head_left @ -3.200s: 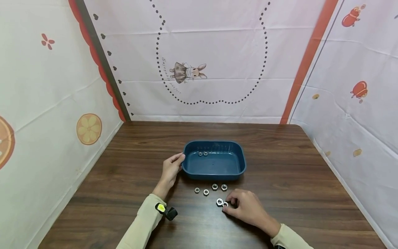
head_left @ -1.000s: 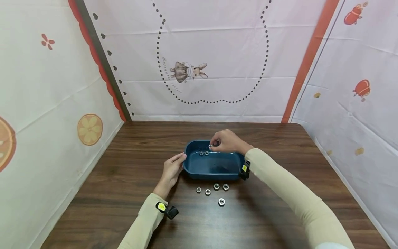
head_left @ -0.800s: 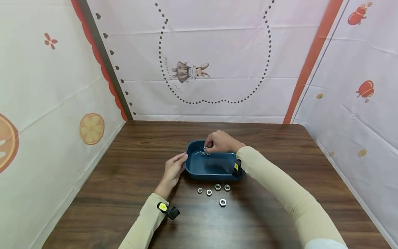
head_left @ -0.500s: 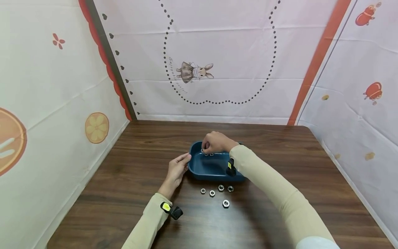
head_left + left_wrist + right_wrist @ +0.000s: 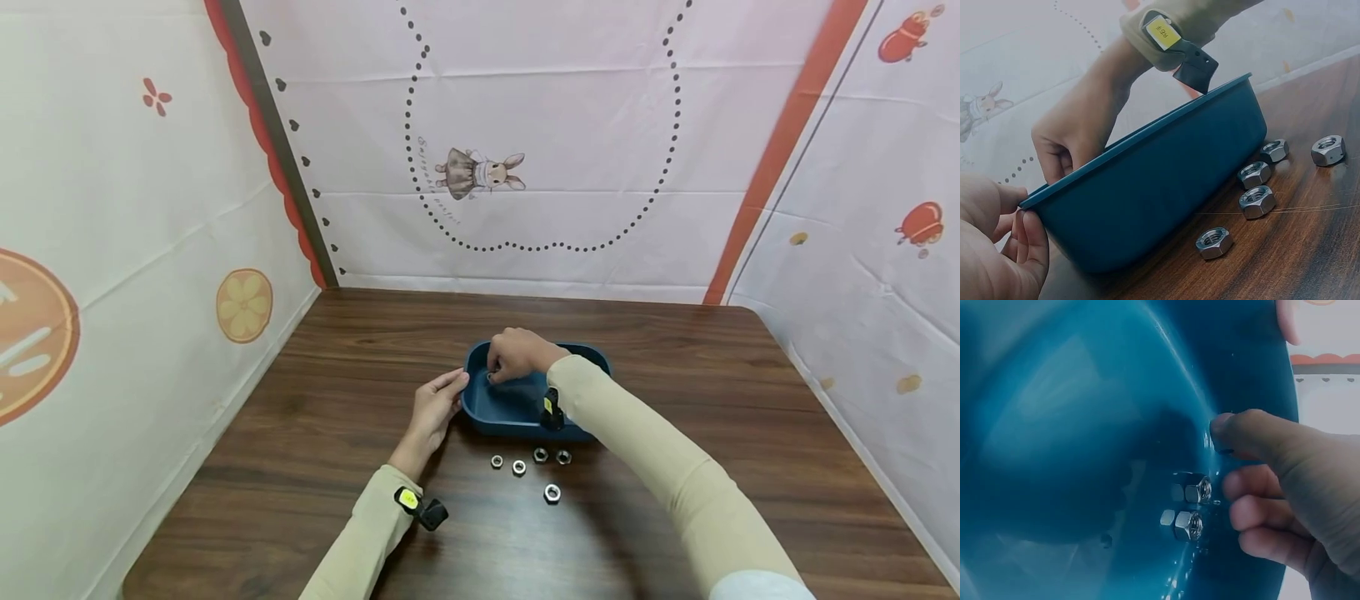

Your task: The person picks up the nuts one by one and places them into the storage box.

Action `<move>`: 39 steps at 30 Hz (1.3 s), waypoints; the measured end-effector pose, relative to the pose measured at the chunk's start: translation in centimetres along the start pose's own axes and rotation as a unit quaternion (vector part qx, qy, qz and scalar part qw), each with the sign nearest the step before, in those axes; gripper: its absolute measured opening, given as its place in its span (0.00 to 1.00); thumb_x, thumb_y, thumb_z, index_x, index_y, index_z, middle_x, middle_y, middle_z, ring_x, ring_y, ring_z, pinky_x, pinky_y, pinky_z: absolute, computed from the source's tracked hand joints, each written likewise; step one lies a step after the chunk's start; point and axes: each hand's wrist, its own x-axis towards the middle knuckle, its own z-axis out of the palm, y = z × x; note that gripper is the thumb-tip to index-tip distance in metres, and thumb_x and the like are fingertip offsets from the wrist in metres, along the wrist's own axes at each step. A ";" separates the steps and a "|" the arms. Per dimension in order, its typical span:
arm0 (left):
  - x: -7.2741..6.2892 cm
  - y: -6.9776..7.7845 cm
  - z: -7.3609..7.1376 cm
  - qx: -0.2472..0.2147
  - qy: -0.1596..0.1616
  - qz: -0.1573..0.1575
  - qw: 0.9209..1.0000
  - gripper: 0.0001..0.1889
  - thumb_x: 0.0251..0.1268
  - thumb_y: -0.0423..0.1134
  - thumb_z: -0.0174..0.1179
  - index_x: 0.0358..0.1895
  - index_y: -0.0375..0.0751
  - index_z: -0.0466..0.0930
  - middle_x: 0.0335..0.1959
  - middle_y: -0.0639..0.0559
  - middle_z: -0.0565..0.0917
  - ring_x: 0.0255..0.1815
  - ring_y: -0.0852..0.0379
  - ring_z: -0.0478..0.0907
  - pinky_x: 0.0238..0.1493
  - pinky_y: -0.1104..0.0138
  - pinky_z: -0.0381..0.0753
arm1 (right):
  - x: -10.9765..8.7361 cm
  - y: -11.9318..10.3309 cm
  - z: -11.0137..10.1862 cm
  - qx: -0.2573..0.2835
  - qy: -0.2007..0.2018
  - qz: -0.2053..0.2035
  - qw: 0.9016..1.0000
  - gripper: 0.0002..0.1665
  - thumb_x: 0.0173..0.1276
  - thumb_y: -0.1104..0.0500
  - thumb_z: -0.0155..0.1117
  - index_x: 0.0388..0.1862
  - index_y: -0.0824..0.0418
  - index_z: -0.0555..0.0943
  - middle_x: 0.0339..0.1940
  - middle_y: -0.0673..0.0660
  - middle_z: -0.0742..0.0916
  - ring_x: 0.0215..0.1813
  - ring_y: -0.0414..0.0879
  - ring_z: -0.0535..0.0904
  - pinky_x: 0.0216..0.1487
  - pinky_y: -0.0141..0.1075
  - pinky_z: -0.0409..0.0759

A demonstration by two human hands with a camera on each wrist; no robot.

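Observation:
A dark blue plastic tray point(image 5: 491, 410) stands on the wooden table. My left hand point(image 5: 433, 410) pinches its left rim between thumb and fingers. Down inside the tray's left part, my right hand point(image 5: 517, 354) holds a small metal hex nut point(image 5: 490, 377) at its thumb and fingertips; the hand mostly hides this nut. In the right wrist view, two hex nuts, one point(image 5: 1198, 488) above the other point(image 5: 1189, 525), sit on the tray floor beside the curled fingers. On the table in front of the tray lie several loose nuts, the nearest a larger one point(image 5: 552, 494).
The brown wood-grain table point(image 5: 315, 467) surrounds the tray. White printed cloth point(image 5: 570, 150) hangs behind it and at both sides. My right forearm point(image 5: 637, 433) crosses over the tray's right part. A black wrist camera point(image 5: 431, 514) is strapped to each sleeve.
My right hand took a nut from the table, carried it over the tray, then moved left and lower inside. My left hand keeps the rim. The head view has turned slightly left.

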 end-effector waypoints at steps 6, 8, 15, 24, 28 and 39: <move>0.0 -0.2 0.4 -0.006 -0.006 0.006 1.000 0.20 0.71 0.37 0.66 0.61 0.29 0.81 0.48 0.48 0.86 0.34 0.63 0.78 0.35 0.75 0.79 | -0.6 0.2 0.1 0.004 -0.014 0.016 1.000 0.09 0.69 0.51 0.73 0.40 0.53 0.92 0.32 0.46 0.90 0.30 0.37 0.81 0.39 0.34 0.84; -0.1 -0.3 0.5 -0.006 -0.009 0.007 1.000 0.20 0.71 0.37 0.66 0.61 0.29 0.81 0.50 0.45 0.85 0.35 0.62 0.78 0.35 0.74 0.79 | -0.7 0.3 0.1 0.009 -0.011 0.017 1.000 0.09 0.69 0.51 0.73 0.41 0.54 0.92 0.32 0.46 0.90 0.29 0.37 0.81 0.39 0.34 0.84; -0.2 -0.2 0.5 -0.006 -0.009 0.005 1.000 0.20 0.72 0.37 0.65 0.62 0.29 0.80 0.48 0.48 0.86 0.35 0.62 0.78 0.35 0.74 0.79 | -1.6 0.5 -0.3 0.058 0.046 0.016 0.997 0.09 0.71 0.55 0.70 0.43 0.57 0.91 0.29 0.46 0.89 0.27 0.37 0.81 0.34 0.33 0.82; 0.0 0.0 0.1 -0.012 -0.001 0.012 1.000 0.20 0.71 0.35 0.66 0.61 0.28 0.81 0.46 0.46 0.86 0.33 0.62 0.78 0.34 0.74 0.79 | -7.4 -1.5 -1.9 0.117 0.235 0.032 0.964 0.08 0.73 0.57 0.67 0.40 0.58 0.90 0.19 0.45 0.83 0.18 0.38 0.71 0.25 0.33 0.70; 0.2 0.1 0.1 -0.007 0.000 0.012 1.000 0.20 0.70 0.36 0.67 0.61 0.29 0.82 0.40 0.53 0.85 0.33 0.61 0.78 0.33 0.75 0.78 | -11.5 -2.6 -1.2 0.117 0.281 0.065 0.950 0.08 0.72 0.56 0.67 0.38 0.57 0.90 0.18 0.44 0.81 0.18 0.37 0.68 0.24 0.34 0.68; 0.0 -0.1 0.1 0.002 0.004 0.014 1.000 0.20 0.71 0.37 0.66 0.61 0.31 0.82 0.51 0.43 0.85 0.35 0.61 0.78 0.35 0.74 0.78 | -19.1 -4.8 4.7 0.180 0.301 0.142 0.926 0.03 0.69 0.56 0.72 0.35 0.53 0.89 0.24 0.40 0.84 0.25 0.33 0.75 0.28 0.30 0.77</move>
